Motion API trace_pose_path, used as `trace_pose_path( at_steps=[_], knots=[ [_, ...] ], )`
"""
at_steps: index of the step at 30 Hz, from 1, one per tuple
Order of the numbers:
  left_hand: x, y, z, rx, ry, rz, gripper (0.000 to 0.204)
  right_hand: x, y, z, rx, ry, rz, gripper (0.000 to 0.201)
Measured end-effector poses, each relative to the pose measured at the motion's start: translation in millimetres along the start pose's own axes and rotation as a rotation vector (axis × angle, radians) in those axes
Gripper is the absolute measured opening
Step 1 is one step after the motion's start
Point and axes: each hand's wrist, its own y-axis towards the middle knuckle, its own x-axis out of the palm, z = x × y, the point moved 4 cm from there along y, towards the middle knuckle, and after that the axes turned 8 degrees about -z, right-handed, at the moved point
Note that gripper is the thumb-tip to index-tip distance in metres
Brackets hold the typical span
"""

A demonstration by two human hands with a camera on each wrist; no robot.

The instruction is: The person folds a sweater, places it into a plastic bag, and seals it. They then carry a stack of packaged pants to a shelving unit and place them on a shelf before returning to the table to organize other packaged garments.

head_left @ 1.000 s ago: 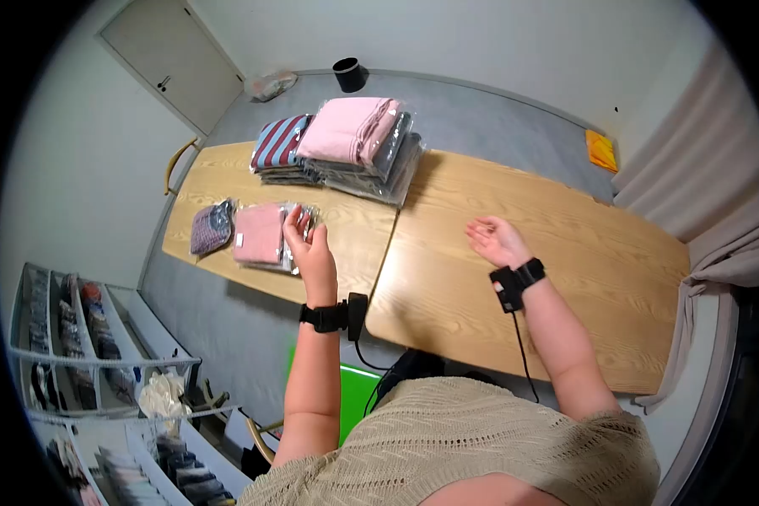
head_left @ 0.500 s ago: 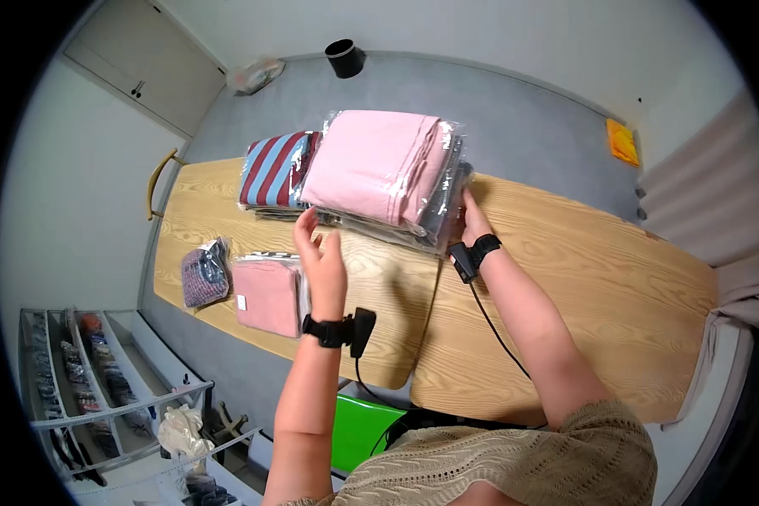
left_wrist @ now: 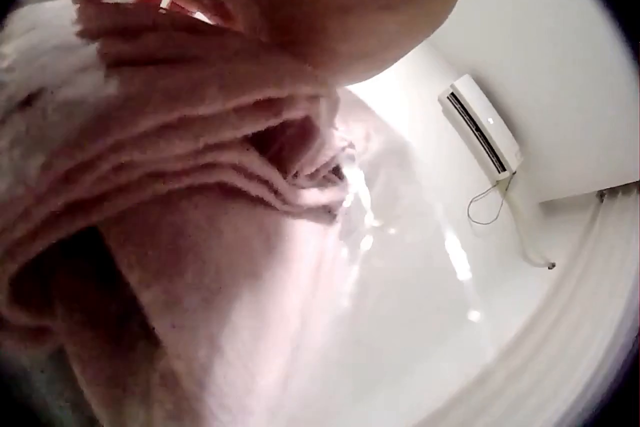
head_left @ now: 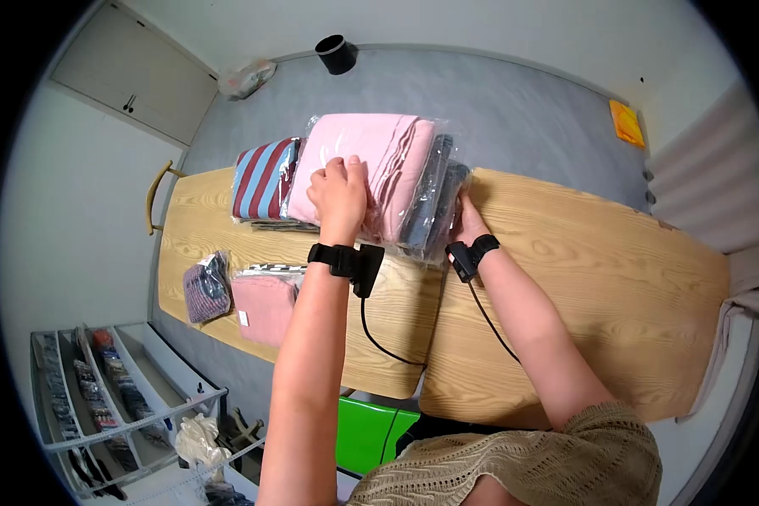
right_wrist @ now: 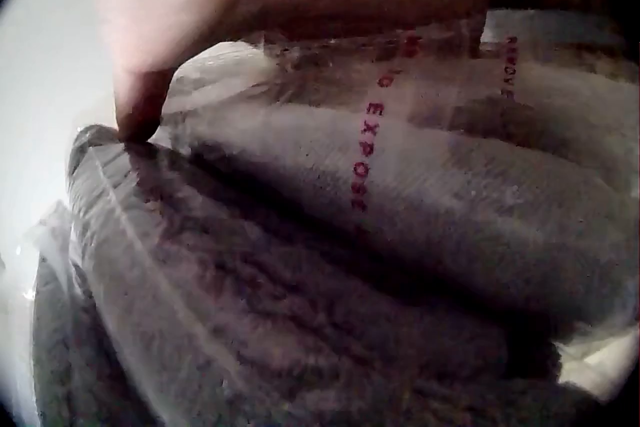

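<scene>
A folded pink garment in a clear plastic bag lies on top of a stack of bagged grey clothes. My left hand is on the pink bundle, its bent fingers gripping it. Soft pink folds fill much of the left wrist view, with fingers at their upper edge. At the stack's right side, my right hand holds the edge of the grey bags. Up close in the right wrist view, the thumb presses against grey fabric under plastic printed with red letters.
Left of the stack sits a striped bagged garment on others. Nearer me are a bagged purple knit item and a dusty-pink bagged garment. A shelf rack stands at lower left. A seam divides the wooden table.
My right hand has come from over the table to the stack's right side. My left hand has moved onto the pink bundle, which has shifted left, exposing more of the grey bags.
</scene>
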Motion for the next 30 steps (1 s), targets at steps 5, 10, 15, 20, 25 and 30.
trace_pose_path(
  at_steps=[5, 10, 15, 20, 25, 30],
  knots=[
    [9.0, -3.0, -3.3, 0.035, 0.055, 0.036, 0.049, 1.3, -1.4, 9.5, -0.076, -0.056, 0.006, 0.089],
    [15.1, -19.8, -7.5, 0.122, 0.099, 0.075, 0.049, 4.1, -12.0, 24.3, -0.117, 0.046, -0.055, 0.087],
    [14.5, -47.5, -13.2, 0.188, 0.018, 0.024, 0.047, -19.5, -35.0, 41.9, -0.252, 0.112, -0.036, 0.069],
    [8.3, -108.0, -26.4, 0.176, -0.131, -0.067, 0.045, -47.1, -83.0, 55.5, -0.290, 0.114, -0.018, 0.058],
    [1.6, -180.2, -84.4, 0.140, -0.508, -0.078, 0.046, -48.1, -140.9, 66.2, -0.369, -0.143, 0.036, 0.051],
    [58.1, -270.7, -209.8, -0.231, -1.227, -0.355, 0.052, -28.4, -184.1, 96.6, -0.403, -1.153, -0.265, 0.059]
  ],
)
